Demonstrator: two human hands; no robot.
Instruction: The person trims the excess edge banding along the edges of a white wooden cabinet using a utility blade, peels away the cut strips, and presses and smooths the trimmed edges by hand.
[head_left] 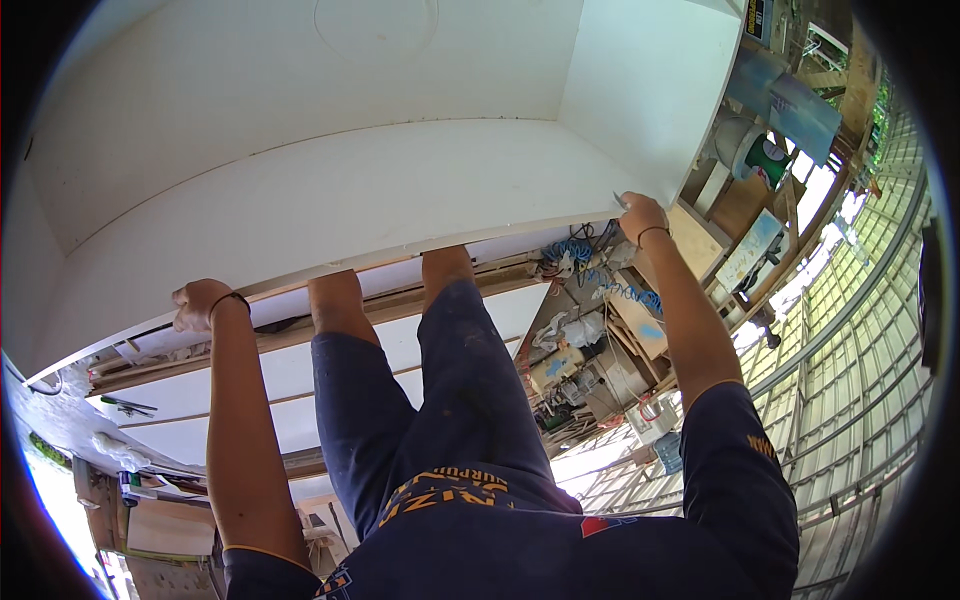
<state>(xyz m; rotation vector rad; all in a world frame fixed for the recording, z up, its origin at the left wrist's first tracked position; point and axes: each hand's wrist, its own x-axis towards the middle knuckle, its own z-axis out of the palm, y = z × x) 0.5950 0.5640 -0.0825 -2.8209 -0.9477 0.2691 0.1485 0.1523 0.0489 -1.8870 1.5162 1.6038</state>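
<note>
A large white open box, like a cabinet carcass (400, 200), stretches across the upper part of the head view, its long near panel crossing in front of my legs. My left hand (203, 304) is closed at the panel's near edge on the left, fingers curled. At the right end of the same edge my right hand (642, 216) is closed too. A thin grey pointed piece (619, 200) sticks out from the right hand's fingers; its exact kind is too small to tell. The fingertips of both hands are partly hidden.
Long white boards (270, 375) lie below and behind the box, around my legs. On the right are a coil of blue cord (572, 250), wood offcuts, a white bucket (738, 140) and a metal grille (830, 400). Pliers-like handles (128, 406) lie at the left.
</note>
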